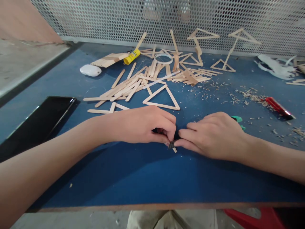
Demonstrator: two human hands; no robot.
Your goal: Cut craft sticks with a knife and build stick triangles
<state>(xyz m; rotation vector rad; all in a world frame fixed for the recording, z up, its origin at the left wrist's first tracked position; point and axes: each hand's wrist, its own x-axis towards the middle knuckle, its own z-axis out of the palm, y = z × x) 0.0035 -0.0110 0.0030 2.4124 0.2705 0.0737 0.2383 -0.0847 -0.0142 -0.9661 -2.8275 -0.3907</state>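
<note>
My left hand [147, 125] is closed, thumb and fingers pinching a short wooden craft stick [175, 150] whose end pokes out below the fingertips. My right hand [214, 135] is curled around a tool with a dark tip [171, 145] that meets the stick. Green handle ends [237, 119] show behind that hand; the tool looks like small cutting pliers, though its middle is hidden. Just beyond my hands lies a triangle of craft sticks [162, 104]. Several loose craft sticks [128, 86] are heaped behind it.
A black phone [40, 122] and a white earbud case [90, 70] lie left. A yellow glue stick [132, 57], a tape roll [164, 62] and a stick frame [225, 65] stand farther back, before a perforated metal screen [107, 22]. Wood shavings surround a red cutter [278, 107] at right.
</note>
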